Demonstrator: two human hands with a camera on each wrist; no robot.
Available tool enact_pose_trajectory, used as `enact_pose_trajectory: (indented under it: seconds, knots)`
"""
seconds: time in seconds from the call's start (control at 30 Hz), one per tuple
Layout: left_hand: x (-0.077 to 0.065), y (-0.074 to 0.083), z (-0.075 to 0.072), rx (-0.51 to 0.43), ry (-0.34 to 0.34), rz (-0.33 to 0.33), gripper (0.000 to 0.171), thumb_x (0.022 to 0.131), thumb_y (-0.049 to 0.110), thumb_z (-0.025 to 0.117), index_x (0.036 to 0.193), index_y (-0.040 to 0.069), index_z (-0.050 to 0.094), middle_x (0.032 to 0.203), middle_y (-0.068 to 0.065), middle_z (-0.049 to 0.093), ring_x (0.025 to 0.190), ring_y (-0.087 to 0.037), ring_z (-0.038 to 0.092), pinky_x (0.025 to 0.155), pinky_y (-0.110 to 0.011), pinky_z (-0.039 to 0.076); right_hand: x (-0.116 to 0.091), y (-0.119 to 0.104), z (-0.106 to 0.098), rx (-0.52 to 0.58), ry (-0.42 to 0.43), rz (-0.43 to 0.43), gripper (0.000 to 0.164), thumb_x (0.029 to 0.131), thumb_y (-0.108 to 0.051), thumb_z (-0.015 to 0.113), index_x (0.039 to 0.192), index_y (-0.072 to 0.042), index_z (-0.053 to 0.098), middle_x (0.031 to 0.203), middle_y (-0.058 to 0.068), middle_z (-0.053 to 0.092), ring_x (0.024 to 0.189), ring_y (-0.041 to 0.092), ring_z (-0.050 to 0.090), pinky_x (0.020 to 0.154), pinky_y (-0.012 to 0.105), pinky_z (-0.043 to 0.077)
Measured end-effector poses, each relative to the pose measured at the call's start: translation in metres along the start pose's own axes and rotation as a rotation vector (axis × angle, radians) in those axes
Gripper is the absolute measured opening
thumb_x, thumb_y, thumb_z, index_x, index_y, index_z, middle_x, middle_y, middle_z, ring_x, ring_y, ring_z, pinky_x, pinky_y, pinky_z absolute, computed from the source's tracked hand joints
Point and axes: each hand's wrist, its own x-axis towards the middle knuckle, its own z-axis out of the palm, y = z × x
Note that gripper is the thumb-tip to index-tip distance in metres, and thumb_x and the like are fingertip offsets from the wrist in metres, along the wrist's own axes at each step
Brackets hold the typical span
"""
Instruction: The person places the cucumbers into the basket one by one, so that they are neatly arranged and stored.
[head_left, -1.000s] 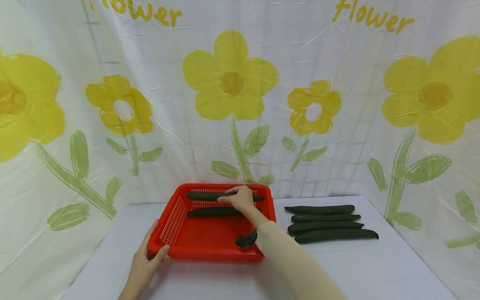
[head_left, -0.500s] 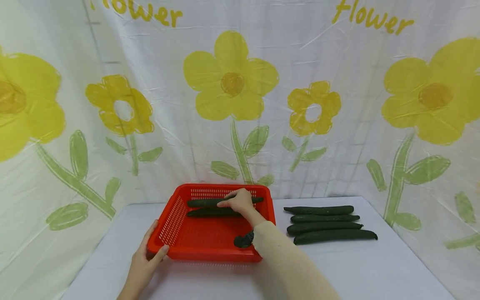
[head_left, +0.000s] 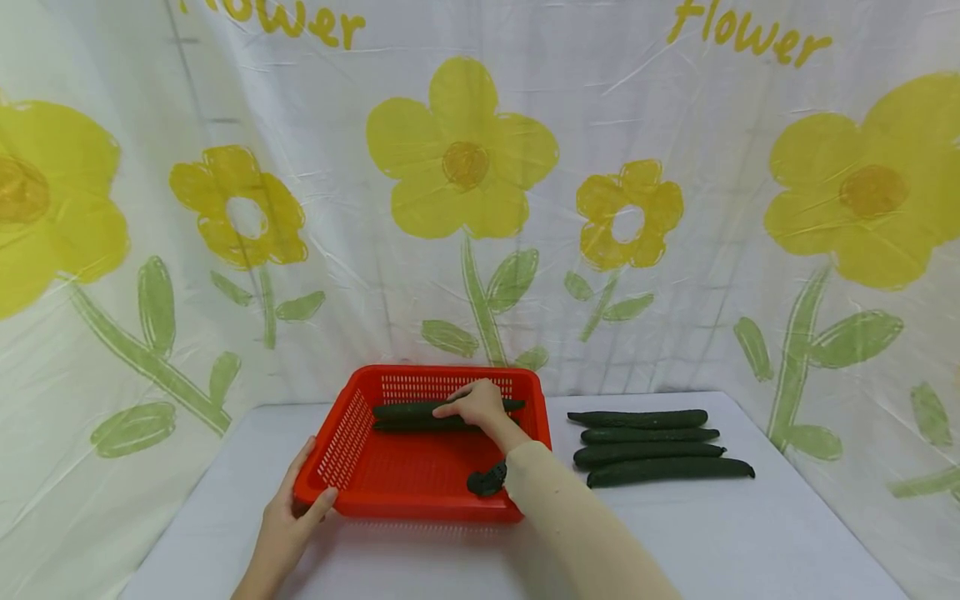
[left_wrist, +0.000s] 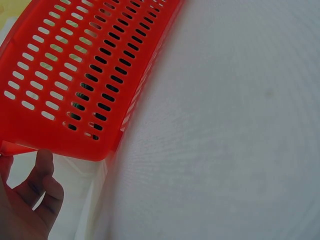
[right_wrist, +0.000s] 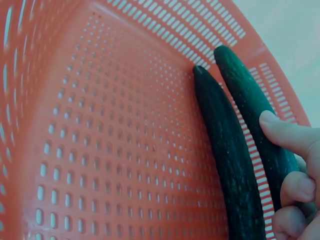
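Observation:
My right hand (head_left: pixel 482 405) grips a dark green cucumber (head_left: pixel 401 411) around its middle, inside the red plastic basket (head_left: pixel 405 508). In the right wrist view, the thumb lies on this held cucumber (right_wrist: pixel 245 85) and the fingers curl beneath it. A second cucumber (right_wrist: pixel 225 145) lies alongside on the basket floor, its middle partly covered by the hand in the head view. My left hand (head_left: pixel 288 521) holds the basket's near left corner, thumb at the front rim. The left wrist view shows its curled fingers (left_wrist: pixel 44 165) at the basket's edge.
Several cucumbers (head_left: pixel 651 452) lie roughly parallel on the white table (head_left: pixel 675 533) to the right of the basket. A small black object (head_left: pixel 486 481) shows beside the right sleeve. A flower-printed curtain (head_left: pixel 480 275) hangs behind the table.
My right hand has brought its cucumber from the basket's back wall down and nearer to me, close against the second cucumber. The left hand has stayed at the corner.

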Motion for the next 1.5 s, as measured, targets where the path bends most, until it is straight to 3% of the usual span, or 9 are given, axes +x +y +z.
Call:
enact_pose_trajectory:
  seconds: [0.27,0.6,0.9,1.1,1.2,1.5]
  knots:
    - [0.0,0.001,0.0,-0.013,0.0,0.011,0.078,0.104,0.018,0.069,0.17,0.024,0.028,0.167,-0.019,0.037,0.111,0.011,0.052,0.079,-0.019,0.056,-0.002,-0.001,0.002,-0.01,0.007,0.05,0.029,0.072,-0.034,0.101,0.087,-0.014,0.086,0.083,0.003,0.074,0.081,0.031,0.074,0.079,0.046,0.061]
    - [0.0,-0.001,0.001,-0.021,-0.002,0.012,0.079,0.104,0.017,0.069,0.17,0.023,0.028,0.166,-0.02,0.039,0.108,0.01,0.053,0.076,-0.021,0.057,-0.001,0.0,0.004,-0.051,0.019,0.083,0.024,0.072,-0.03,0.1,0.087,-0.015,0.088,0.079,0.002,0.076,0.082,0.03,0.076,0.07,0.034,0.058]
    - [0.002,-0.003,0.001,-0.027,0.006,0.039,0.079,0.103,0.013,0.07,0.17,0.021,0.028,0.164,-0.021,0.041,0.107,0.008,0.054,0.074,-0.021,0.056,0.001,0.0,0.002,-0.004,0.007,0.108,0.035,0.075,-0.028,0.099,0.104,-0.011,0.086,0.099,0.006,0.075,0.073,0.021,0.071,0.077,0.04,0.06]
    - [-0.001,-0.002,0.0,-0.011,0.009,0.025,0.078,0.103,0.016,0.07,0.17,0.022,0.029,0.162,-0.022,0.043,0.103,0.005,0.056,0.073,-0.023,0.056,0.0,-0.001,0.0,0.088,-0.007,0.07,0.037,0.079,-0.026,0.096,0.109,-0.008,0.084,0.116,0.012,0.073,0.085,0.032,0.073,0.076,0.041,0.06]
    - [-0.002,-0.002,0.0,-0.004,0.005,0.012,0.078,0.104,0.018,0.069,0.17,0.024,0.028,0.161,-0.023,0.044,0.101,0.004,0.057,0.073,-0.024,0.056,-0.001,-0.005,-0.001,0.104,-0.012,0.03,0.037,0.08,-0.025,0.095,0.11,-0.007,0.084,0.112,0.011,0.074,0.089,0.037,0.074,0.076,0.043,0.061]
    - [-0.001,-0.001,0.001,-0.02,-0.003,0.012,0.079,0.104,0.018,0.069,0.17,0.025,0.027,0.164,-0.022,0.041,0.105,0.005,0.056,0.074,-0.023,0.057,-0.008,-0.023,-0.022,0.027,-0.181,-0.03,0.044,0.08,-0.029,0.096,0.116,-0.009,0.083,0.129,0.012,0.071,0.103,0.04,0.074,0.087,0.047,0.061]
